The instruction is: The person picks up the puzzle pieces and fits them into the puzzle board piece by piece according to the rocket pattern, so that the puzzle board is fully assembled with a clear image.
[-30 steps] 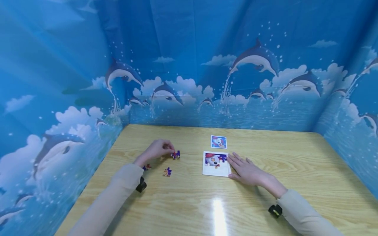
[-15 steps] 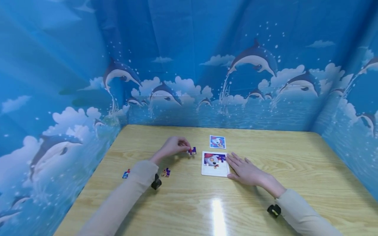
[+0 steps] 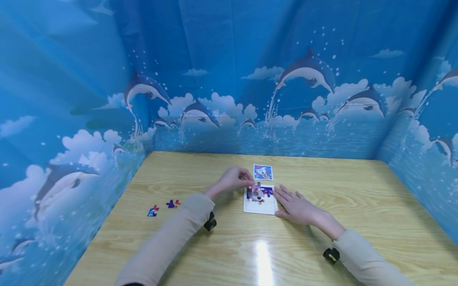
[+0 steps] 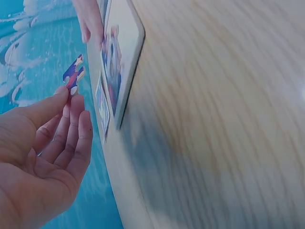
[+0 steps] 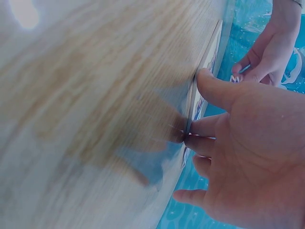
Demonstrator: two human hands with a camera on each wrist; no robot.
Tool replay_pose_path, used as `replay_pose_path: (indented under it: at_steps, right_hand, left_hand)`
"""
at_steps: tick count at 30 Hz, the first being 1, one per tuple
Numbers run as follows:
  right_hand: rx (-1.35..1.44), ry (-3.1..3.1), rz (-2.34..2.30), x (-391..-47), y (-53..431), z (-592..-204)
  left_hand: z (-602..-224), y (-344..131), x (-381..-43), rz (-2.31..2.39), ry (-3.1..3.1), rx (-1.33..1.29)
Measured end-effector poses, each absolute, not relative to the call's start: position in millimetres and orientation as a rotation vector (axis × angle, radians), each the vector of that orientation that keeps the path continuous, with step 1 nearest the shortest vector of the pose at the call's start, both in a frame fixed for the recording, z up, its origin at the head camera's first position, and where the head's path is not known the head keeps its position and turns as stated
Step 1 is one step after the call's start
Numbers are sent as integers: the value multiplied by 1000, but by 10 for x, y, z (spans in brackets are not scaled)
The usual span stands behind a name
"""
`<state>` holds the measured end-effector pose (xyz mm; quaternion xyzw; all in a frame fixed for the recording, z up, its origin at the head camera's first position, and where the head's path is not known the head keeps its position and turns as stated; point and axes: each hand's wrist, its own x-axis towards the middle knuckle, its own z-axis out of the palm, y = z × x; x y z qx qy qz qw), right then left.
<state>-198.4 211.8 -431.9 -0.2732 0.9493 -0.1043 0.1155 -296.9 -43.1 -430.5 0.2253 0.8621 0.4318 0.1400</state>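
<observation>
In the head view my left hand (image 3: 231, 180) pinches a jigsaw piece (image 3: 257, 186) between thumb and fingertips, above the upper left part of the puzzle board (image 3: 260, 208). That piece (image 4: 73, 76) looks purple and red with a bit of yellow in the left wrist view. The white-framed board holds a partly filled picture of a white animal face with a red top; its lower part is bare. My right hand (image 3: 297, 207) lies flat on the table with straight fingers, fingertips (image 5: 202, 76) and thumb at the board's right edge.
A small picture card (image 3: 262, 172) lies just beyond the board. On the left of the table are loose jigsaw pieces, a blue and red one (image 3: 153, 211) and a purple and orange one (image 3: 173, 203). A dolphin-print curtain (image 3: 229, 79) surrounds the table.
My left hand has carried the piece rightward from the left of the table to over the board. My sleeve now covers one loose piece and uncovers others. The right hand has stayed at the board.
</observation>
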Motion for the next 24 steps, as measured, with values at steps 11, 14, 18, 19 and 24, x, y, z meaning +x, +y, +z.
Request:
replay_pose_path:
  at_steps: [11,14,18,19,24]
  right_hand:
    - [-842,2801,-314,-2001,2152,-4373]
    - [-847,2811,-298,-2030,2176,-4438]
    - [-841,2829,-294,-2062,2204,-4524]
    - [-842,2832,-301,-2067,2208,-4536]
    - [-838,2831,-298,-2059,2204,-4522]
  left_hand:
    - [-4444,-85,-2886,1134,2514,805]
    - [-4477,-32,-2854,1084,2531,815]
    - [-4491,14,-2822,1055,2554,823]
    - [-4487,22,-2819,1052,2558,823]
    - [-4458,56,-2802,1003,2588,837]
